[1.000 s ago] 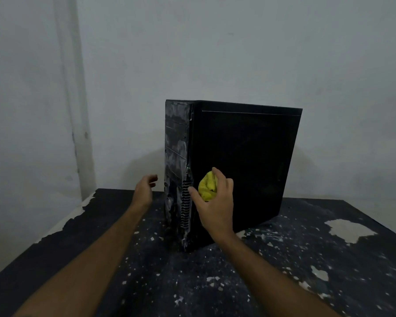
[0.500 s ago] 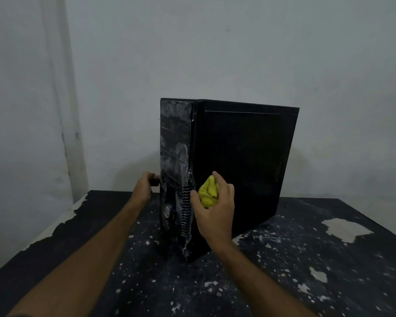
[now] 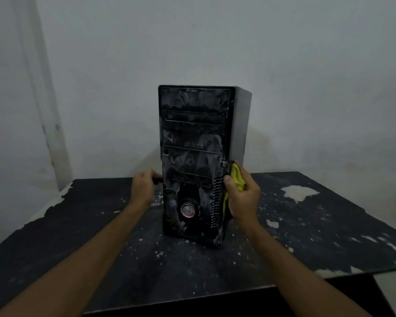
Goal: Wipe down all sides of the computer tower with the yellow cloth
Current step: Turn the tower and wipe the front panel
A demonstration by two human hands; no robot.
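A black computer tower (image 3: 193, 143) stands upright on a dark table (image 3: 82, 243), its dusty, smeared front panel facing me. My right hand (image 3: 242, 197) grips a bunched yellow cloth (image 3: 237, 178) and holds it against the lower part of the tower's right side, thumb on the front edge. My left hand (image 3: 143, 189) reaches to the tower's left side at the same height, fingers curled round its left edge; the fingertips are hidden behind the case. The tower's left, back and top faces are out of sight.
The table top is worn, with white flecks and bare patches (image 3: 298, 193) at the right and along the left edge (image 3: 53, 204). A plain pale wall (image 3: 306, 88) rises just behind the tower. The table's front edge (image 3: 192, 298) lies near me.
The tower has turned so its front panel faces me instead of its right side. My left hand has closed onto the left edge. My right hand with the cloth stayed on the right side.
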